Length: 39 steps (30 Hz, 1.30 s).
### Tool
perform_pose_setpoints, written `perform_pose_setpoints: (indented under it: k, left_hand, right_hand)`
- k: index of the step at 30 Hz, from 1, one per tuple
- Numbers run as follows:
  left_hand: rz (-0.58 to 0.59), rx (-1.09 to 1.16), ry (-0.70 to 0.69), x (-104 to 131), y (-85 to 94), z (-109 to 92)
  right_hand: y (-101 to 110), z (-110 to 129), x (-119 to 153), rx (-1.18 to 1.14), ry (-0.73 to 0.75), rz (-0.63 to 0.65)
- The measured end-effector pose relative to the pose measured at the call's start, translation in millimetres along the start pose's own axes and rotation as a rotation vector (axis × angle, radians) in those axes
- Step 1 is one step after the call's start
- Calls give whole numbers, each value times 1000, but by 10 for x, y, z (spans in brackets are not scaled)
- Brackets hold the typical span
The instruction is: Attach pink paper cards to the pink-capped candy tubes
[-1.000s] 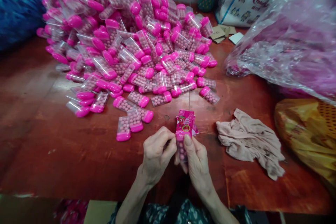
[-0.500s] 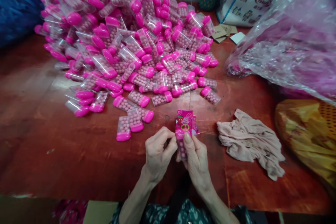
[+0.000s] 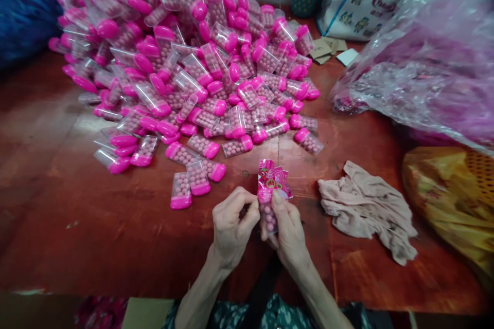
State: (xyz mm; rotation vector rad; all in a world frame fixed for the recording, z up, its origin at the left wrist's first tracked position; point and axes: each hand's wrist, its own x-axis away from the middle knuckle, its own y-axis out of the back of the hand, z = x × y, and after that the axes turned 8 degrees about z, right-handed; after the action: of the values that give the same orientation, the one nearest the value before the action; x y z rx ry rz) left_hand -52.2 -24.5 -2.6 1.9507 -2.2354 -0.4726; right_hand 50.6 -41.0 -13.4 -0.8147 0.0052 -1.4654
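A clear container of pink balls (image 3: 269, 217) is gripped in my right hand (image 3: 289, 229), thumb on its front. Around its upper end is a printed pink wrapper (image 3: 265, 180). A second printed pink piece (image 3: 282, 183) fans out to the right behind it. My left hand (image 3: 233, 226) pinches at the wrapper's lower left edge; whether a bit of film lies between its fingertips is too small to tell. Beyond my hands lies a large heap of pink-capped containers (image 3: 198, 69), with two capped containers (image 3: 181, 190) (image 3: 198, 177) at its near edge.
On the right are a crumpled beige cloth (image 3: 366, 205), a yellow bag (image 3: 443, 200) and clear plastic film (image 3: 417, 61) over pink material. Cardboard scraps (image 3: 321, 49) and a printed white bag (image 3: 363, 0) stand at the back. Blue plastic (image 3: 27, 10) is at the far left.
The printed pink piece behind the wrapper has spread further to the right, and my right thumb has shifted slightly right. My left hand has hardly moved.
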Motion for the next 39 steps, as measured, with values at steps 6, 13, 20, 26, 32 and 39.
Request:
perform_pose_setpoints:
  k: [6,13,20,26,32,39]
  left_hand:
    - [-3,12,-29,16,15,18]
    - [5,219,41,15,14,69]
    - [-13,85,-48,4,49,75]
    - [-28,36,-33,3,74,99]
    - [60,70,-67,-11,105,107]
    - [140,101,-63,-30,174,86]
  right_hand:
    - [-11,4,6,-96,-30,33]
    - [-24,33,4,-131,-19,27]
    - [-60,-14,0,-101,-44,12]
    - [-161,-23,38,-103,-37,66]
    - [-162,1,12,-73,-15,45]
    - [-91,6,-11,57,40,0]
